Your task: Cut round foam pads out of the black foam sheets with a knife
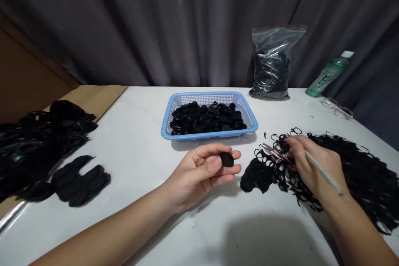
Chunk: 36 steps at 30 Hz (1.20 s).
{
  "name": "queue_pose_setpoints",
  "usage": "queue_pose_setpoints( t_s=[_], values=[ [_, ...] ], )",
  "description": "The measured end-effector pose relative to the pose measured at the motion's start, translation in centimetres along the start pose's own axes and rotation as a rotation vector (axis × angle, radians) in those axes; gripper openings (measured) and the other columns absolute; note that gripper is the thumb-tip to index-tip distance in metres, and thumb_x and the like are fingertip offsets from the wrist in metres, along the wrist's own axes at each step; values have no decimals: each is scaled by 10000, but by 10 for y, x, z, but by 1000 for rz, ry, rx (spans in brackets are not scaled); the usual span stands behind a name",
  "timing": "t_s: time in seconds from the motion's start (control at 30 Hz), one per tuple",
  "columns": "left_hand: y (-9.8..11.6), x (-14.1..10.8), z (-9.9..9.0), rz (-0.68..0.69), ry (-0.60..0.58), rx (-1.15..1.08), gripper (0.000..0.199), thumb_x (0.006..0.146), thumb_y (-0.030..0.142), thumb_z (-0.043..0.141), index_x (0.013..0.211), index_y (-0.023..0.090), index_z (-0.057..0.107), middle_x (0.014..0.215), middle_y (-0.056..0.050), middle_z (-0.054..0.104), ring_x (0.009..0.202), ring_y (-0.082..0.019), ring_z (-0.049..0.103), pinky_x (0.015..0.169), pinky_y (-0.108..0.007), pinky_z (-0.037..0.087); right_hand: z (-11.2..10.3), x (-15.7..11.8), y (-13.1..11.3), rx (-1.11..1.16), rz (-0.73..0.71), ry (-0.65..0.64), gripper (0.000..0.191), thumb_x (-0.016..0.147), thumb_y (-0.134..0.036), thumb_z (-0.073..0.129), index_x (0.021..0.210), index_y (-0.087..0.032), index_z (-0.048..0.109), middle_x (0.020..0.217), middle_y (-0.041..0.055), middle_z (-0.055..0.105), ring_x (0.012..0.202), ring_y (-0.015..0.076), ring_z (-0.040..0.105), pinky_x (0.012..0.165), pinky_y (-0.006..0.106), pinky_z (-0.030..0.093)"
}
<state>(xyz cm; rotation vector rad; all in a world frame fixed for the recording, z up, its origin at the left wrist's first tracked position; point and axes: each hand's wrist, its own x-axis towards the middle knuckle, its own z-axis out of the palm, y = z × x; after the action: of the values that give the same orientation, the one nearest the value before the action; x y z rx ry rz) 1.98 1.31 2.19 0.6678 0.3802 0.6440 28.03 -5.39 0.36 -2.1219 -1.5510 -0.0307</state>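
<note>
Two hands are working over the white counter (131, 133), lower middle of the frame. The left hand (195, 174) is keeping its grip closed on a small black disc (226, 159), held at the fingertips. The right hand (316, 166) is clenching a slim white tool (324, 178) and pinkish metal tweezers (277, 153), with the tips down in a punched black sheet (352, 174) that is lying at right, touching the hand. Exact tweezer contact is hidden by the fingers. A blue plastic basket (199, 136) is sitting upper middle, holding loose black discs (207, 118). Black punched pieces (31, 145) are heaped at far left, with disc strips (79, 183) just beside them. A zip bag of black pieces (271, 64), a green bottle (328, 75) and clear-framed glasses (336, 108) are lying along the far edge, upper right.
</note>
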Motion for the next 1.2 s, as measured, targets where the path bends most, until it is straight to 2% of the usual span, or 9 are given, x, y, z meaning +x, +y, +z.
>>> queue_pose_setpoints(
  t_s=[0.07,0.13,0.23,0.43,0.6,0.8,1.07,1.13,1.2],
  values=[
    [0,0,0,-2,-20,-4,158,797,152,717,946,198,736,1032,-28,752,875,-162,731,756,-183,603,4,3,6,-134,-101,-95,287,911,-459,408,798,-227,535,632,24,592,591,208,575,567,292,377],
    [0,-1,1,-4,-37,-9,156,803,151,710,949,198,736,1034,-32,753,875,-161,731,755,-181,602,10,5,11,-214,-144,-216,170,892,-358,444,773,-236,450,617,7,547,571,197,529,551,281,345],
    [-1,-1,3,-2,-52,-8,157,808,154,705,955,199,736,1032,-37,753,881,-164,730,759,-185,602,16,5,13,-202,-118,-346,153,878,-275,453,753,-240,373,647,-4,548,554,173,503,540,261,320],
    [-3,0,0,16,-46,16,151,808,134,702,943,192,736,1029,-36,754,881,-157,729,771,-185,601,16,4,12,-177,-49,-353,193,836,-240,498,733,-245,334,633,-3,543,526,159,461,515,249,284],
    [-4,2,-4,13,-16,32,152,804,131,708,942,190,729,1017,-37,755,866,-148,730,771,-190,603,14,6,14,-49,-29,-422,236,786,-239,524,715,-253,299,580,-35,510,487,141,408,509,238,298],
    [-6,3,-4,-14,19,59,138,787,118,724,908,184,716,1007,-40,755,856,-144,731,768,-193,604,16,7,15,-73,-20,-331,241,755,-242,543,721,-253,304,624,-14,515,528,154,433,516,242,306],
    [-9,3,-3,-63,97,107,176,755,129,756,896,164,657,981,-46,755,831,-139,732,752,-198,602,13,11,17,16,-56,-368,225,744,-251,518,682,-254,301,478,-70,406,448,134,350,488,240,287],
    [-11,3,-1,-71,105,140,184,757,139,756,887,159,628,966,-52,758,820,-139,733,735,-200,603,10,11,14,3,-63,-277,223,756,-262,517,675,-254,310,474,-68,399,458,144,369,511,253,307],
    [-12,3,2,-66,109,169,198,756,152,758,881,155,605,949,-59,762,813,-140,734,721,-200,601,6,11,8,11,-44,-47,225,762,-260,533,663,-248,331,523,-48,443,513,160,457,547,266,343]
  ],
)
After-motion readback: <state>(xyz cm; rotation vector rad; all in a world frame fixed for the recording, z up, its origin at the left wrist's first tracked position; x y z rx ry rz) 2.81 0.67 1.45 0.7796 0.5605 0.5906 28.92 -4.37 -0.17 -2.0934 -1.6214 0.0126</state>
